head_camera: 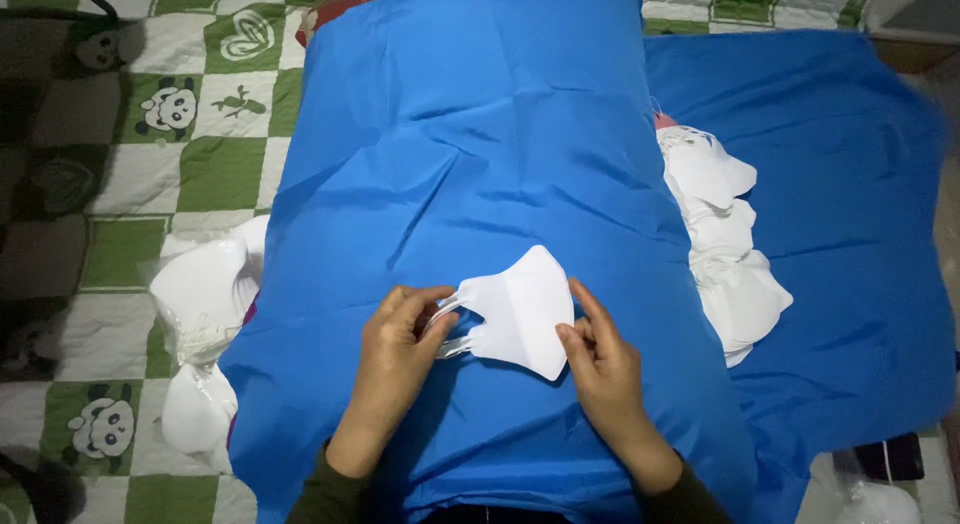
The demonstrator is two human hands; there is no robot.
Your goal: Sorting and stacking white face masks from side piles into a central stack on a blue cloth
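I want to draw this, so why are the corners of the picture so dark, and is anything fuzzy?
In the head view, light falls mostly on the middle: the bright blue cloth and the white folded face mask between the left hand and right hand look sharp. The green-and-white panda quilt dims toward the left edge; the right edge is dark and a little soft.

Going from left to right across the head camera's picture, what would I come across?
Panda-patterned quilt → white masks in plastic → left hand → white mask → right hand → pile of white masks → blue cloth.
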